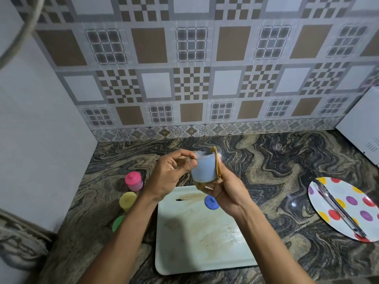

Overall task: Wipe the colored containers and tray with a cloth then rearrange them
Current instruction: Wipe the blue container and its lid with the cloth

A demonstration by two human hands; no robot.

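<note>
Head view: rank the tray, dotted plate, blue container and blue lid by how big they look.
1. tray
2. dotted plate, cut off by the frame edge
3. blue container, held up nearer the camera, so its lead over the lid is unsure
4. blue lid, partly hidden

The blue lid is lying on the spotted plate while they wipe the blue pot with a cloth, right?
Not quite: the head view shows the blue lid lying on the tray. The blue pot is indeed being wiped with the cloth.
</note>
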